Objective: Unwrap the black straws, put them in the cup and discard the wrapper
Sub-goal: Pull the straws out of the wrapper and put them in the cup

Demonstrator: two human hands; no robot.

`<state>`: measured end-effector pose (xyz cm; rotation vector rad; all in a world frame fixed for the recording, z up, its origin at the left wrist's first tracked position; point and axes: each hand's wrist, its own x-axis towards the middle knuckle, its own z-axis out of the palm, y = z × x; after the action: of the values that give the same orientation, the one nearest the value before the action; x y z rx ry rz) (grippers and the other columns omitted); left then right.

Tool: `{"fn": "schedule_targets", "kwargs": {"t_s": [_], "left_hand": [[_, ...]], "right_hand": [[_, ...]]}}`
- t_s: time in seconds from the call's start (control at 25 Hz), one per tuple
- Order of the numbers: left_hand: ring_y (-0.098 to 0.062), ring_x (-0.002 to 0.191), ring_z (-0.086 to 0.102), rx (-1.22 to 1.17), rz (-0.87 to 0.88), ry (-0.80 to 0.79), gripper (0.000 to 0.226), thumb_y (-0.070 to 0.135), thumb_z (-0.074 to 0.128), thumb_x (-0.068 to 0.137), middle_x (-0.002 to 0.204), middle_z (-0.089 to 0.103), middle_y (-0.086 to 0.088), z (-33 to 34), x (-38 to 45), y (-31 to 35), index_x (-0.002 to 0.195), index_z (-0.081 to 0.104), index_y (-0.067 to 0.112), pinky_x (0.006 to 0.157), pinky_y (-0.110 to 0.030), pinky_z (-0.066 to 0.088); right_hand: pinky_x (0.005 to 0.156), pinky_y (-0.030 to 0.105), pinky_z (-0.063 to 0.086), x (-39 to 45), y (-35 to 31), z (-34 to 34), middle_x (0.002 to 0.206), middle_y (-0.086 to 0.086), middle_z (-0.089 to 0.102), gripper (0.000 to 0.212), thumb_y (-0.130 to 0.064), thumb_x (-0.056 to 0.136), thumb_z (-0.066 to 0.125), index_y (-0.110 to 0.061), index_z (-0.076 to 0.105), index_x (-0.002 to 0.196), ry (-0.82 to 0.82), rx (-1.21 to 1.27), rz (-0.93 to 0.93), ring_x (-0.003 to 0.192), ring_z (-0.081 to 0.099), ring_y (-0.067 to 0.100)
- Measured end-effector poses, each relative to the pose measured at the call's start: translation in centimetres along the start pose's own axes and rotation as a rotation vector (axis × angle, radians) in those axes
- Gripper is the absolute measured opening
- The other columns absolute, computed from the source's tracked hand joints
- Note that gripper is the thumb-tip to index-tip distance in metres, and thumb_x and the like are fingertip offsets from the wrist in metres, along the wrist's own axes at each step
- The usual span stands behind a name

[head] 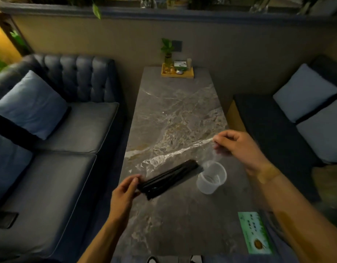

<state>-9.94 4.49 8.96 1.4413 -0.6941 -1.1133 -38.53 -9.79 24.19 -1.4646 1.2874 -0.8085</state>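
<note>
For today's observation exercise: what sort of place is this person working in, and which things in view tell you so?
Probably a café or restaurant booth. A long marble-look table runs between a tufted dark sofa and a cushioned bench; a wooden condiment tray with a small plant sits at the far end, and a green printed card lies near the person.

I see a glossy, veined marble-look tabletop (175,111), crinkled clear plastic film wrapper (164,154) catching glare, matt black straws (169,176), a smooth translucent plastic cup (211,177), and a tufted leather-like sofa (73,76) beside cloth cushions (31,103).
</note>
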Motion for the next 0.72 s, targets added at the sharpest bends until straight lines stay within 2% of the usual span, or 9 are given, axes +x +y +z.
{"fn": "schedule_targets", "kwargs": {"t_s": [0.08, 0.32, 0.4, 0.6, 0.72], "left_hand": [[-0.015, 0.085, 0.069, 0.122, 0.098, 0.026, 0.020, 0.023, 0.057, 0.094, 0.095, 0.075, 0.002, -0.7, 1.1, 1.2, 0.094, 0.075, 0.033, 0.074, -0.027, 0.055], [-0.019, 0.086, 0.070, 0.123, 0.117, -0.007, 0.020, 0.023, 0.058, 0.095, 0.093, 0.074, 0.001, -1.6, 2.8, 2.1, 0.096, 0.074, 0.034, 0.081, -0.034, 0.056], [-0.022, 0.088, 0.069, 0.128, 0.118, -0.011, 0.018, 0.024, 0.059, 0.095, 0.093, 0.073, -0.001, -1.6, 3.1, 1.9, 0.098, 0.074, 0.033, 0.079, -0.034, 0.056], [-0.017, 0.086, 0.069, 0.152, 0.145, 0.025, 0.019, 0.023, 0.059, 0.095, 0.092, 0.073, -0.005, -0.4, 3.1, 2.2, 0.096, 0.074, 0.034, 0.075, -0.026, 0.053], [-0.010, 0.084, 0.070, 0.240, 0.190, 0.033, 0.018, 0.026, 0.058, 0.095, 0.095, 0.073, 0.003, 0.3, 2.5, 2.5, 0.100, 0.073, 0.036, 0.067, -0.021, 0.053]], "right_hand": [[0.064, 0.019, 0.055, -0.4, 2.3, -0.2, 0.075, 0.005, 0.072, 0.013, -0.018, 0.090, 0.063, -0.013, 0.072, 0.082, 0.063, 0.042, 0.072, 0.071, 0.066, 0.014], [0.080, 0.036, 0.055, -0.7, 6.7, 0.7, 0.074, 0.000, 0.075, 0.013, -0.023, 0.088, 0.065, -0.017, 0.074, 0.081, 0.138, 0.125, 0.176, 0.072, 0.069, 0.010], [0.079, 0.036, 0.055, -0.4, 7.3, 0.8, 0.074, 0.000, 0.076, 0.013, -0.023, 0.088, 0.066, -0.018, 0.074, 0.080, 0.156, 0.139, 0.168, 0.073, 0.069, 0.011], [0.073, 0.031, 0.056, 0.3, 8.6, -0.4, 0.074, 0.000, 0.075, 0.016, -0.026, 0.088, 0.066, -0.019, 0.075, 0.077, 0.146, 0.143, 0.147, 0.071, 0.068, 0.012], [0.073, 0.032, 0.056, 0.6, 9.8, -1.5, 0.073, 0.001, 0.074, 0.015, -0.023, 0.089, 0.065, -0.017, 0.073, 0.078, 0.115, 0.176, 0.183, 0.072, 0.068, 0.014]]}}
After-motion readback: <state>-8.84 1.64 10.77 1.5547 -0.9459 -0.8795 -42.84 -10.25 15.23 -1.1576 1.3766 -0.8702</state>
